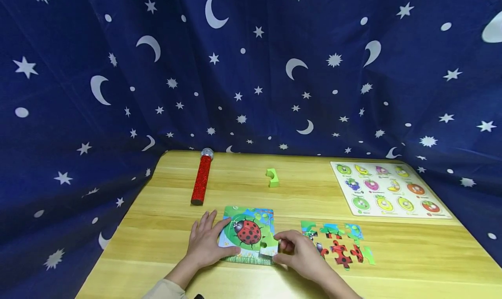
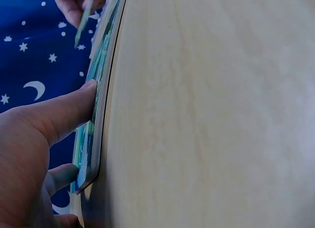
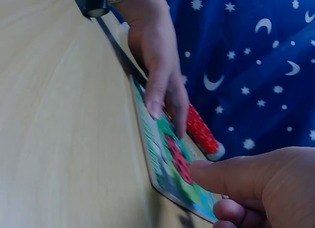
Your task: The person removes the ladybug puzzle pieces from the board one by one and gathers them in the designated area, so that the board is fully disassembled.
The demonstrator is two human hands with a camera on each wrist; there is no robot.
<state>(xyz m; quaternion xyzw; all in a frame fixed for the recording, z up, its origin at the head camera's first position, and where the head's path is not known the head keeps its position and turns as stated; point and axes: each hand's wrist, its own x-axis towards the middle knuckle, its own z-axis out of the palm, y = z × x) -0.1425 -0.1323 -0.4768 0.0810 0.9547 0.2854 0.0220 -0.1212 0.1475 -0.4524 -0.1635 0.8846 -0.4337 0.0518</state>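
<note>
A ladybug puzzle board (image 1: 248, 232) lies flat on the table. My left hand (image 1: 208, 244) rests at its left side, fingers spread and thumb on its lower part. In the left wrist view, the left thumb (image 2: 74, 107) touches the board's edge. My right hand (image 1: 300, 253) pinches a pale green and white puzzle piece (image 1: 269, 249) between thumb and index finger, over the board's lower right corner. That piece (image 2: 85, 22) also appears, tilted, in the left wrist view. Several loose puzzle pieces (image 1: 341, 252) with ladybug parts lie to the right, partly behind the right hand.
A red glitter microphone (image 1: 201, 179) lies at the back left. A green notched block (image 1: 273, 177) stands behind the board. The fruit peg board (image 1: 386, 189) lies at the back right. Dark blue star-patterned cloth (image 1: 251, 72) hangs around the wooden table (image 1: 157, 229).
</note>
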